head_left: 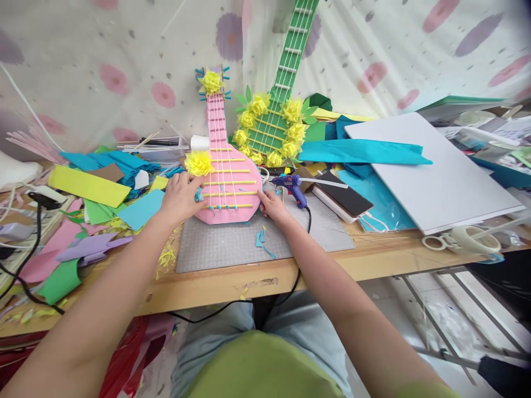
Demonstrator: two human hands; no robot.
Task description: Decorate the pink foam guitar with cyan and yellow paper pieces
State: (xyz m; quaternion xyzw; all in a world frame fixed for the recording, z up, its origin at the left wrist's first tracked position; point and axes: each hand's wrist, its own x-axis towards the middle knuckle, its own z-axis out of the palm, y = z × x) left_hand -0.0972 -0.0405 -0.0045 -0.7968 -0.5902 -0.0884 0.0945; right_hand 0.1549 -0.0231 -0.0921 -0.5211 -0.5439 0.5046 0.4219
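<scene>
A pink paper guitar [226, 182] with yellow sticks across its body leans upright on a grey cutting mat [232, 243]. A yellow paper flower [199, 163] sits on its left shoulder and another tops its head. My left hand [180, 196] grips the left edge of the pink body, fingers curled beside a small teal piece. My right hand [269, 205] pinches the body's lower right edge. A blue glue gun [290, 185] lies just right of my right hand. Behind stands a green paper guitar [277, 110] ringed with yellow flowers.
Coloured paper sheets and scraps [95, 193] cover the table's left side. A white board [431, 171] with teal crepe paper [360, 150] lies at right, a dark phone [344, 198] beside it. Scissors and tape roll [464, 240] sit near the right front edge. A black cable [25, 287] runs at left.
</scene>
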